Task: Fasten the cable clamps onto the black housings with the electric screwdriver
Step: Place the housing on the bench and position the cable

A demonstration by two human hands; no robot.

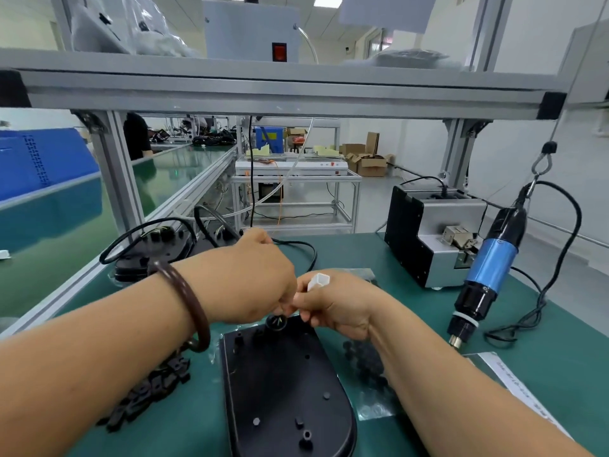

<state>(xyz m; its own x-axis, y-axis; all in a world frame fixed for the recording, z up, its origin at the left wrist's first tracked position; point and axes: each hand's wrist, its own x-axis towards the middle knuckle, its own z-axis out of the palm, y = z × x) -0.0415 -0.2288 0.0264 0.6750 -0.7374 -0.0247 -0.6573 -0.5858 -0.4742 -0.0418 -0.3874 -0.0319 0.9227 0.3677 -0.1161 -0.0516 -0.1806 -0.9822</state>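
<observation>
Two housings — one screwdriver — two hands.

Left hand: fingertips hidden behind its own knuckles; whatever they pinch above the black housing can't be made out. White plastic piece half buried in the right hand. Housing's near end cut off by the bottom edge. Clamp pile partly under the left forearm. Bag of small black parts mostly under the right forearm. Print on paper label blurred, unreadable.

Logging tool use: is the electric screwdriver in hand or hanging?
Hanging: the electric screwdriver dangles tilted from a hook, untouched.
</observation>
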